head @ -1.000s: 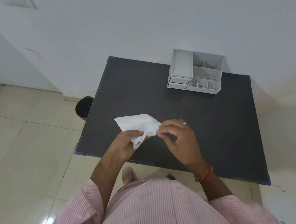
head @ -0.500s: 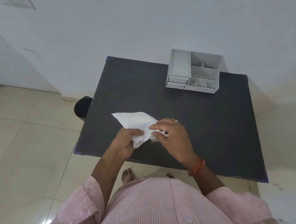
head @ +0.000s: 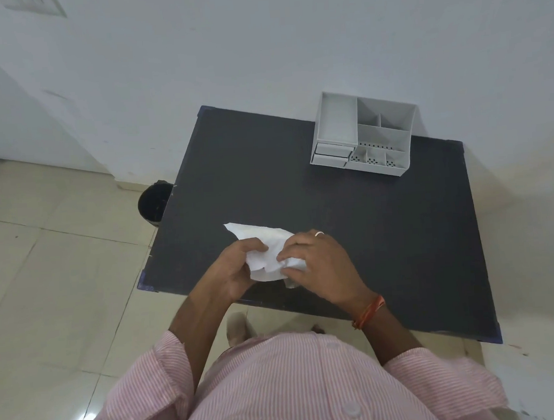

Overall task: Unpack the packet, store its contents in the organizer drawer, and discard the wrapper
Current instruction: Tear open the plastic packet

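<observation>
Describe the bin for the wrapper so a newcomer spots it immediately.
Start at the dark table against the white wall. Follow its left edge to the tiled floor, where a small round black bin stands, partly tucked under the table. It is the only dark object on the pale tiles.

Both arms are reaching forward from rolled-up pink striped sleeves, bending in at the elbows so the hands are meeting in the middle. The left hand (head: 237, 267) is curling its fingers and thumb around the white packet (head: 265, 251) — gripping it from the left side. The right hand (head: 318, 265) is lying palm down, pinching the packet's right end with its fingertips. This hand is wearing a ring, and its wrist an orange thread band.
</observation>
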